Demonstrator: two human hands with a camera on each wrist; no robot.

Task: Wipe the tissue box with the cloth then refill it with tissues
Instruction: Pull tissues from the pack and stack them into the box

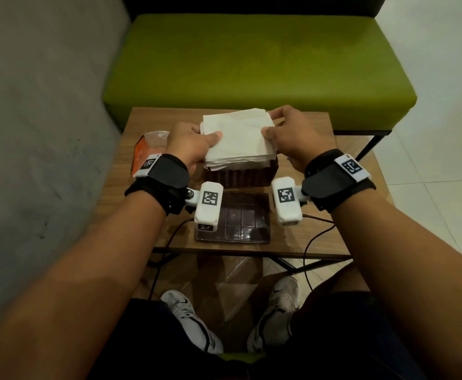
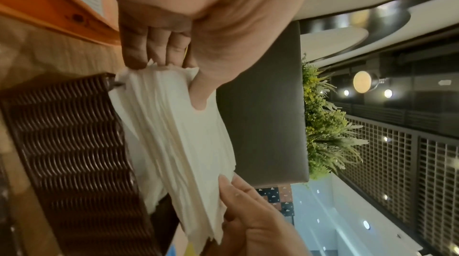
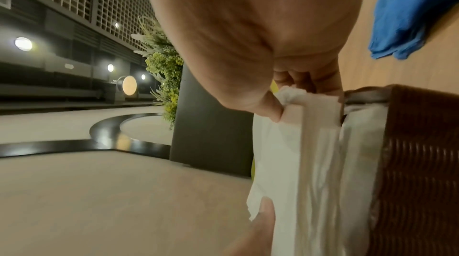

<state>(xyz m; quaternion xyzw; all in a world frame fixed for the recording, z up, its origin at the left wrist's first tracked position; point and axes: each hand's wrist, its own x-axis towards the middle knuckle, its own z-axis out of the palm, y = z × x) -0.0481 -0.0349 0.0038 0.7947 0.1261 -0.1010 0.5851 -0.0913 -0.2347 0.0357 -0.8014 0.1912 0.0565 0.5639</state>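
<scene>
Two hands lowered a stack of tissues into a woven tissue box on a small table.

The left hand (image 1: pixel 190 145) pinched the tissue stack (image 1: pixel 238 138) at 9 o'clock, the right hand (image 1: pixel 287 133) at 3, thumbs on top, probably to keep the sheets square. The stack sat tilted on the brown tissue box (image 1: pixel 241 175), partly inside. A blue cloth (image 3: pixel 417 11) lay aside on the table (image 1: pixel 320 231).

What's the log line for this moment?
stage: refill | left hand: grips tissue stack | right hand: grips stack | stack: over wicker tissue box, partly in
</scene>
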